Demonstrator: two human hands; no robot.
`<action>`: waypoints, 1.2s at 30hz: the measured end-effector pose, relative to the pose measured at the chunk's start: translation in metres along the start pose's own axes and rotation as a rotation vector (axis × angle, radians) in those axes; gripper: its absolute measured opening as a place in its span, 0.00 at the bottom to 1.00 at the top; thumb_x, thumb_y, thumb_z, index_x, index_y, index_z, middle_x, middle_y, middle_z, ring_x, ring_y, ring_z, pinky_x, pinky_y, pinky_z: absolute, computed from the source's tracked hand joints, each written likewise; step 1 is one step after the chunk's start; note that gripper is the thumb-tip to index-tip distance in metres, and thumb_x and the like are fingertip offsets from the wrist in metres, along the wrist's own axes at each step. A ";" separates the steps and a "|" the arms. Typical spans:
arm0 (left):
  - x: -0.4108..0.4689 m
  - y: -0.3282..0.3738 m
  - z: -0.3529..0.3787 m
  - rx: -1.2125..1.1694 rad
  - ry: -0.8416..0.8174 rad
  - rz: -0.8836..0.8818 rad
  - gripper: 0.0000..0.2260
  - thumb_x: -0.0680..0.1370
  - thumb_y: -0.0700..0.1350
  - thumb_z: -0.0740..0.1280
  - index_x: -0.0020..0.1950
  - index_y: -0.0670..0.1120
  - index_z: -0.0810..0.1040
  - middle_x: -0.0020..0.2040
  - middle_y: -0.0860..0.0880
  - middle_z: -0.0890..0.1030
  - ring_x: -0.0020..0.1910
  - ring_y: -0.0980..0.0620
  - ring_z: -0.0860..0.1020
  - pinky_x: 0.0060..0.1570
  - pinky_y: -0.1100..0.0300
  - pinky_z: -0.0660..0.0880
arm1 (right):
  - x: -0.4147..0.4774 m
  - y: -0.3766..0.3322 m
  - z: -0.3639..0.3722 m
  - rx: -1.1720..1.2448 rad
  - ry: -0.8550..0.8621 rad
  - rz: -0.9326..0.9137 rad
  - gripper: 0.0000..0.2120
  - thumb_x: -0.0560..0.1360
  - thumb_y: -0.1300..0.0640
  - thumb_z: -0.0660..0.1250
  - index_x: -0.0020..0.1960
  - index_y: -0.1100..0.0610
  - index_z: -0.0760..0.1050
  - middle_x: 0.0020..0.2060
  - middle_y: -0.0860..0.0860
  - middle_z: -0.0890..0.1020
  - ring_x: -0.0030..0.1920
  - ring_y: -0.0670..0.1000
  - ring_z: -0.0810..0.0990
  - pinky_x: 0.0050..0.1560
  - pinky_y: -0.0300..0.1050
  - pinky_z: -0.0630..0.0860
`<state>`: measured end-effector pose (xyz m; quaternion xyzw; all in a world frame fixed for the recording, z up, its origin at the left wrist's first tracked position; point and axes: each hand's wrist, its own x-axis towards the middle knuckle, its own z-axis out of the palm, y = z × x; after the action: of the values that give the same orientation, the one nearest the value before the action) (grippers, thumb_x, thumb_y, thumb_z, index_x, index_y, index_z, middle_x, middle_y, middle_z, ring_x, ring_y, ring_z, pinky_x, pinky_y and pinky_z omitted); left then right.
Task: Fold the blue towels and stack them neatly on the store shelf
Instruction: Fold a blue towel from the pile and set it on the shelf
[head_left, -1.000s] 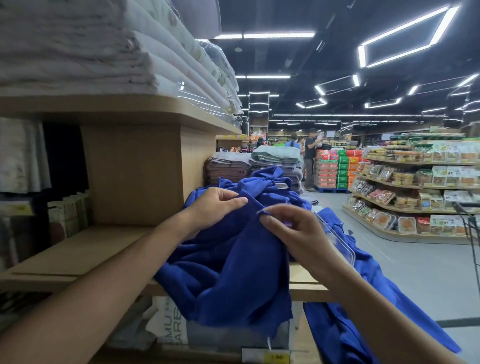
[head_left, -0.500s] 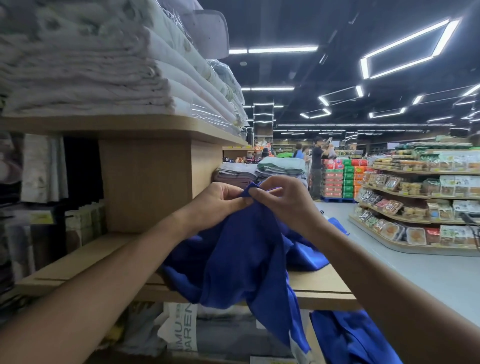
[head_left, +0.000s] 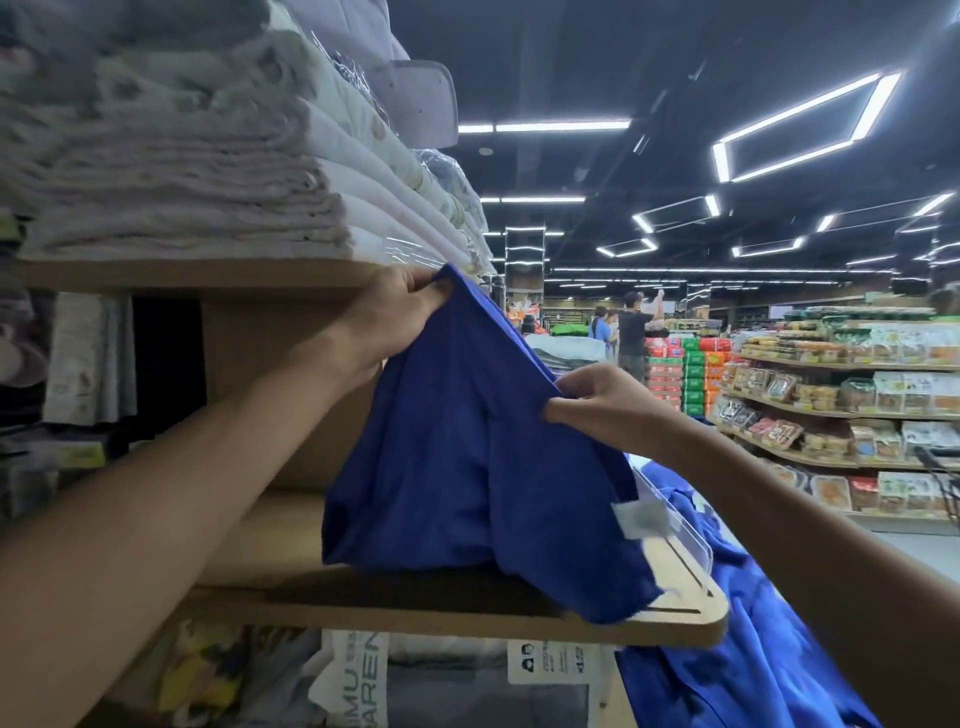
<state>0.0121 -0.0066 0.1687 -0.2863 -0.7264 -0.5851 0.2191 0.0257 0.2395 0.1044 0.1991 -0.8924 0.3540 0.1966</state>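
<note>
A blue towel (head_left: 467, 457) hangs lifted above the wooden shelf (head_left: 415, 608), its lower edge trailing on the board and over the front edge. My left hand (head_left: 395, 312) pinches its top corner up near the upper shelf's edge. My right hand (head_left: 602, 400) grips the towel's edge lower and to the right. A white label (head_left: 636, 519) shows on the towel's right side. More blue towels (head_left: 748, 660) lie crumpled past the shelf's right end, partly hidden by my right arm.
Folded white linens (head_left: 218, 197) are stacked on the upper shelf (head_left: 208, 273). A clear plastic divider (head_left: 680, 530) stands at the shelf's right end. Packaged goods (head_left: 363, 680) sit on the shelf below. Food shelves (head_left: 841, 410) line the aisle at right; people (head_left: 631, 332) stand far off.
Both hands raised the towel off the pile. They were pinching together at one corner; now the left hand is higher and the right hand has slid apart, down and to the right along the edge.
</note>
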 end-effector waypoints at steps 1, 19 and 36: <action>0.003 0.004 -0.001 0.011 0.022 0.014 0.10 0.84 0.47 0.65 0.48 0.46 0.84 0.42 0.51 0.86 0.38 0.58 0.82 0.38 0.65 0.79 | 0.000 0.003 -0.006 0.007 -0.010 0.002 0.15 0.70 0.51 0.71 0.37 0.64 0.77 0.30 0.51 0.76 0.31 0.47 0.74 0.37 0.44 0.69; -0.010 0.025 -0.029 0.349 0.363 0.394 0.17 0.85 0.49 0.60 0.47 0.36 0.78 0.40 0.45 0.78 0.40 0.55 0.71 0.39 0.56 0.66 | -0.042 0.055 -0.089 0.237 -0.198 0.102 0.11 0.77 0.66 0.70 0.59 0.60 0.81 0.53 0.55 0.87 0.54 0.55 0.86 0.52 0.53 0.84; -0.045 0.000 -0.081 0.391 0.528 0.349 0.15 0.82 0.55 0.60 0.49 0.47 0.80 0.38 0.54 0.79 0.41 0.56 0.75 0.41 0.55 0.69 | -0.021 0.001 -0.082 0.254 0.407 -0.106 0.10 0.85 0.59 0.58 0.50 0.51 0.75 0.38 0.51 0.82 0.33 0.43 0.82 0.33 0.45 0.80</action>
<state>0.0441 -0.0930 0.1576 -0.1981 -0.6830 -0.4429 0.5459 0.0596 0.3032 0.1488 0.1935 -0.7710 0.4855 0.3639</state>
